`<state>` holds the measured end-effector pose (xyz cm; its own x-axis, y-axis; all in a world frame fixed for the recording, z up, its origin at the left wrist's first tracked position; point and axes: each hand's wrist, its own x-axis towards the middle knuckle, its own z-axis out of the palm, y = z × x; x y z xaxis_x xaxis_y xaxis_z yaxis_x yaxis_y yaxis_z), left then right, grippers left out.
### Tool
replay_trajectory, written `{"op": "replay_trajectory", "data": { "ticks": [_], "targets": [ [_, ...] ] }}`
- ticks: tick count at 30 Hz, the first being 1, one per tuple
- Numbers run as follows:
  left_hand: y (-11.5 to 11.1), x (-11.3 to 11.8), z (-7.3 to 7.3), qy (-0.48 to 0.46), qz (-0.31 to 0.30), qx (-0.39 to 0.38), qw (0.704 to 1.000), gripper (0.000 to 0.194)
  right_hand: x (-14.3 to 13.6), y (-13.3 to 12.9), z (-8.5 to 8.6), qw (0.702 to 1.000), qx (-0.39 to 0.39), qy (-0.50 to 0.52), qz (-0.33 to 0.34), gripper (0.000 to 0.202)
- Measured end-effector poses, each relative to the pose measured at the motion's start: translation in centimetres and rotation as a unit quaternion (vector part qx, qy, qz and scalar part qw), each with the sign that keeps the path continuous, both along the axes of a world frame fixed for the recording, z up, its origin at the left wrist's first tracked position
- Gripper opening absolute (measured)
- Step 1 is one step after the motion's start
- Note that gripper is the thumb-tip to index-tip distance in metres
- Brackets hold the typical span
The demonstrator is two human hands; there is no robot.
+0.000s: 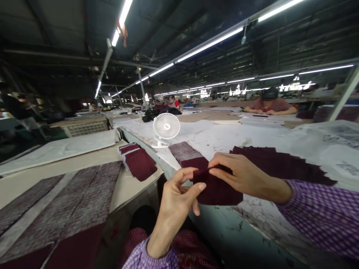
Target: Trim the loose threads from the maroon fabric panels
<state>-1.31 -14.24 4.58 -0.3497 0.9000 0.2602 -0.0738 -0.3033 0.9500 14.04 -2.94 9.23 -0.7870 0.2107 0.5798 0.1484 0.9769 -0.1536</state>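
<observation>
Between my hands is a maroon fabric piece, held up over the near edge of the white-covered table. My left hand pinches its left edge between thumb and fingers. At the top edge, my right hand grips the cloth with thumb and forefinger. Just behind it lies a fabric panel, mottled grey at the far end and maroon nearer me. To the right, a fanned stack of maroon pieces rests on the table, partly hidden by my right hand and forearm.
A small white fan stands on the table's left edge. On the left-hand table lie a small maroon stack and long mottled panels. Clear plastic sheeting is at right. Across the table sits another person.
</observation>
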Motion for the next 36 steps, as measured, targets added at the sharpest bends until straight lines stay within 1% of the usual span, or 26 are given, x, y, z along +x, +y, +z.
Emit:
{"op": "replay_trajectory", "data": {
  "ticks": [2,4,6,9,13,15,16,18,21,23,25,26,28,32,34,36],
  "targets": [
    [-0.4,0.2,0.3,-0.029,-0.006,0.006,1.0,0.026,-0.4,-0.7,0.1,0.999,0.031,0.011,0.024,0.012],
    [-0.9,0.1,0.6,-0.042,0.005,0.041,0.998,0.019,-1.0,-1.4,0.3,0.996,0.064,0.02,0.051,0.013],
    [-1.6,-0.3,0.8,-0.032,0.024,0.086,0.996,0.014,-1.6,-2.0,0.7,0.993,0.088,0.03,0.071,0.013],
    [-2.6,-1.0,0.8,0.031,0.066,0.149,0.986,0.009,-2.4,-3.1,1.4,0.989,0.108,0.045,0.085,0.012],
    [-3.8,-1.9,0.7,0.136,0.127,0.228,0.956,0.012,-3.2,-4.6,2.0,0.98,0.152,0.065,0.109,0.012],
    [-4.3,-2.2,0.7,0.147,0.143,0.247,0.947,0.014,-3.5,-5.3,2.2,0.975,0.174,0.07,0.116,0.01],
    [-4.5,-2.3,0.8,0.14,0.143,0.251,0.947,0.014,-3.7,-5.6,2.3,0.974,0.177,0.073,0.118,0.009],
    [-4.8,-2.5,0.9,0.099,0.125,0.245,0.956,0.012,-4.1,-6.2,2.4,0.977,0.15,0.083,0.127,0.006],
    [-5.1,-2.6,0.9,0.003,0.058,0.213,0.975,0.009,-4.8,-6.8,2.7,0.985,0.042,0.091,0.142,0.004],
    [-5.1,-2.8,0.8,-0.045,0.015,0.19,0.981,0.007,-5.2,-6.9,2.7,0.986,-0.016,0.082,0.145,0.007],
    [-5.1,-2.8,0.7,-0.073,-0.007,0.171,0.982,0.005,-5.5,-6.8,2.7,0.986,-0.028,0.08,0.141,0.01],
    [-5.1,-2.8,0.7,-0.081,-0.01,0.165,0.983,0.006,-5.5,-6.7,2.6,0.986,-0.016,0.087,0.139,0.009],
    [-5.0,-2.7,0.7,-0.088,-0.003,0.155,0.984,0.007,-5.6,-6.5,2.3,0.985,0.039,0.107,0.133,0.007],
    [-5.0,-2.2,0.7,-0.058,0.044,0.134,0.988,0.011,-5.5,-6.5,2.0,0.972,0.166,0.126,0.106,0.012],
    [-5.1,-2.0,0.8,-0.03,0.078,0.126,0.989,0.012,-5.4,-6.6,2.1,0.969,0.191,0.12,0.099,0.014],
    [-5.3,-1.7,1.0,0.001,0.106,0.121,0.987,0.013,-5.3,-6.6,2.2,0.972,0.181,0.109,0.106,0.013]
  ]
}}
